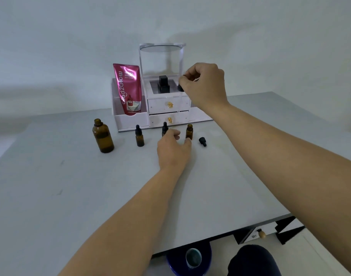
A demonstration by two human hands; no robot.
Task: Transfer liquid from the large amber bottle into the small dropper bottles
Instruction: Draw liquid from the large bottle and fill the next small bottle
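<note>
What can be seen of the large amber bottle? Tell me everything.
The large amber bottle looks like brown glass, round, with sloping shoulders and a threaded neck, uncapped. It stands upright on the grey table, left of the small bottles, touching only the table. Its lower part looks darker, perhaps liquid.

A home dressing-table corner.
A white cosmetics organiser with two small drawers on gold knobs and a round mirror held on a frame above it stands against a plain painted wall. A pink skincare pouch leans in its side bin and a black perfume bottle sits in its top tray. On the pale table, whose own drawer has a wooden knob, stand dropper bottles.
</note>
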